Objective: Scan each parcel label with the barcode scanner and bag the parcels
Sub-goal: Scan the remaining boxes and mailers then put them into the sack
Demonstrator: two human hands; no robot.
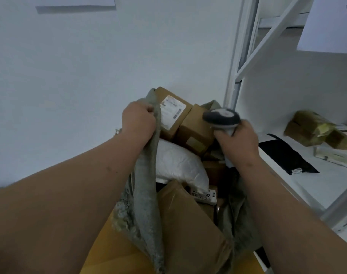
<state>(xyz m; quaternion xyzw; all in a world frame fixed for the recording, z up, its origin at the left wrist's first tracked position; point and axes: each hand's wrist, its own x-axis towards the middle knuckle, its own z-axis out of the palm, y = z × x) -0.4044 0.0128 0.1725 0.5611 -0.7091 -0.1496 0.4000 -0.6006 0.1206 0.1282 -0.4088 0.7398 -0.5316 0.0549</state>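
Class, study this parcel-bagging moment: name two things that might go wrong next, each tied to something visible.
1. The left hand grips only one edge of the grey sack; piled boxes might tip out.
2. The right hand holds the barcode scanner plus sack fabric, so the scanner could slip.

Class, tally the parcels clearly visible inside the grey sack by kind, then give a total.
Brown cardboard boxes: 3
White padded mailers: 1
Total: 4; others deeper in the grey sack are too hidden to count.
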